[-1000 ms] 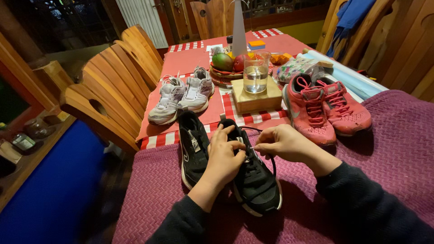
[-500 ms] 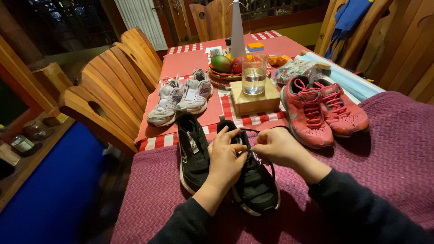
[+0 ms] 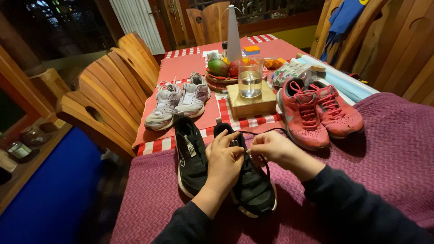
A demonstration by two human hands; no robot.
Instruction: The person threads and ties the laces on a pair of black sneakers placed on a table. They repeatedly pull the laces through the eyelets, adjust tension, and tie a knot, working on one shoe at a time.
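Shoe: black sneaker (image 3: 253,190) on purple-clothed surface (image 3: 389,149), beside its mate (image 3: 191,158)
Left hand (image 3: 224,163): pinching its lace (image 3: 266,132)
Right hand (image 3: 271,148): pinching the lace too
Behind: red sneakers (image 3: 316,113)

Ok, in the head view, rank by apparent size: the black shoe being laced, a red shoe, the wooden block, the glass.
1. Black shoe and red shoe: look alike; the black one is nearer, so unsure.
2. Wooden block.
3. Glass.
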